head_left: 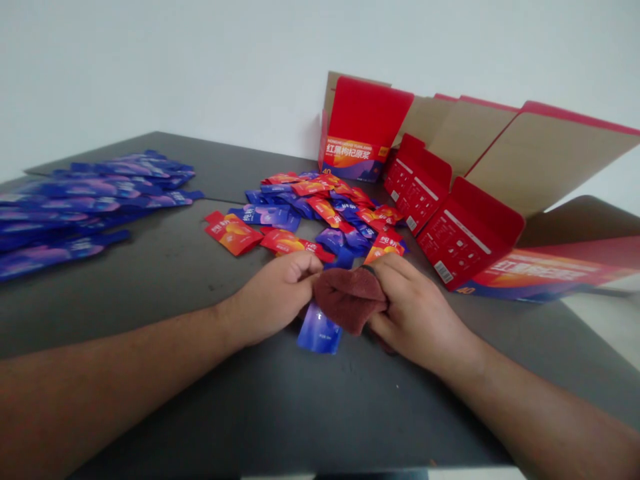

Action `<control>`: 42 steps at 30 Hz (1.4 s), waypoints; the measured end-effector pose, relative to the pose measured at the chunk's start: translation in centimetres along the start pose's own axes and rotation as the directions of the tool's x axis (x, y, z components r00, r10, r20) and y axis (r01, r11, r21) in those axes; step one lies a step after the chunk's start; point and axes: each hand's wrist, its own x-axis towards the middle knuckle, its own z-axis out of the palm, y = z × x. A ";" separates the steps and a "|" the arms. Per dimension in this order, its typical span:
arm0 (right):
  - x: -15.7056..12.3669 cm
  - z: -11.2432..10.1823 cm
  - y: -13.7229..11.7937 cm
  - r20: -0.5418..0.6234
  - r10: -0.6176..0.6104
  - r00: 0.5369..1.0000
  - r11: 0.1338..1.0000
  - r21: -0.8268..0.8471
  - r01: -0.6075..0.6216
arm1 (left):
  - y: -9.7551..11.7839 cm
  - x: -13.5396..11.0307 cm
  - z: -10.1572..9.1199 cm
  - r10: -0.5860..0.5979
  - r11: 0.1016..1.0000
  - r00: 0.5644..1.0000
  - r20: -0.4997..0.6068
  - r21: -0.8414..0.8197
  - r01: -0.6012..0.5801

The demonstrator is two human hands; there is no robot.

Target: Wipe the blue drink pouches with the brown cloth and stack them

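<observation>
Both hands meet over the near middle of the table. My right hand [413,300] is closed around a brown cloth [350,293], which is bunched up between the two hands. My left hand [277,293] is closed too, its fingertips pressed together at the cloth's left side. Behind and below the cloth is a blue pouch [320,330]; its lower end shows, while its middle is covered. Whether the left fingers pinch the pouch, the cloth or both is hidden. Just beyond the hands lies a loose pile of red sachets [233,233] and blue sachets [270,217].
Rows of overlapping blue pouches [95,193] cover the table's left side. Red printed boxes with raised flaps stand at the back [367,127] and along the right [465,233]. The dark table [210,413] ends at a pale wall [200,60].
</observation>
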 end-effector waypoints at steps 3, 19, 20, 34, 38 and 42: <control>-0.1 0.2 -0.2 0.095 -0.108 0.990 0.993 0.063 0.102 | 0.1 0.1 -0.1 0.049 0.998 0.999 -0.008 0.044 -0.049; -0.2 0.2 -0.6 0.163 -0.159 0.974 0.985 0.095 0.145 | -0.1 0.1 -0.1 0.085 0.995 0.996 0.001 0.050 -0.085; -0.1 0.1 -0.4 0.137 -0.120 0.983 0.992 0.065 0.112 | -0.1 0.1 -0.1 0.076 0.996 0.997 0.002 0.041 -0.076; -0.1 -0.2 -0.2 0.101 -0.022 0.995 1.000 -0.002 0.022 | -0.3 0.1 0.2 0.017 0.999 1.000 0.007 -0.037 -0.017; 0.0 0.0 0.2 0.055 0.033 0.998 0.999 -0.004 -0.033 | -0.2 0.0 0.2 0.006 0.999 1.000 0.007 -0.047 -0.006; -0.2 0.1 -0.5 0.176 -0.158 0.972 0.985 0.091 0.143 | 0.0 0.1 0.0 0.050 0.997 0.999 -0.011 0.052 -0.049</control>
